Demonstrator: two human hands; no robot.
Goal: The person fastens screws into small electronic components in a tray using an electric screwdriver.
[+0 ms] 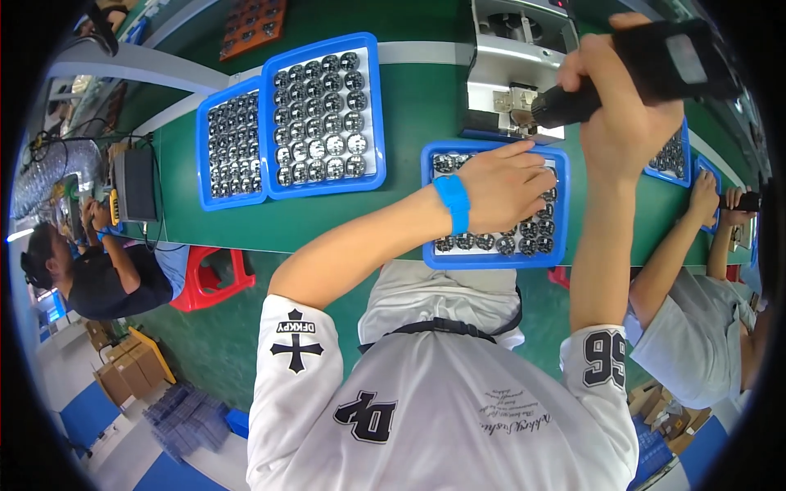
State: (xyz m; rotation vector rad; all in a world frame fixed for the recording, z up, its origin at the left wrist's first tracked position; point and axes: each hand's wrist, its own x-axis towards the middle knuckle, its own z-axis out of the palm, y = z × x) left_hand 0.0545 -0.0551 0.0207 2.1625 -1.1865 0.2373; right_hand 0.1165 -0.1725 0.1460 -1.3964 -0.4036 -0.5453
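Observation:
My right hand [626, 114] is wrapped round a thick black electric screwdriver [675, 65], held nearly level with its narrow end pointing left. That end reaches the front of a silver metal box-shaped machine [483, 98], likely a screw feeder; the exact contact cannot be made out. My left hand [499, 192], with a blue band on the wrist, lies palm down over a blue tray [491, 262], fingers stretched toward its right side. Rows of small round shiny dark parts [483, 241] fill the tray. My left hand hides the tray's middle and whatever is under the palm.
Two blue trays [381, 123] of similar parts stand to the left on the green table [426, 90]. An orange tray [254, 29] lies farther back. Co-workers sit at left [115, 270] and right [688, 327]; another blue tray [675, 176] is at right.

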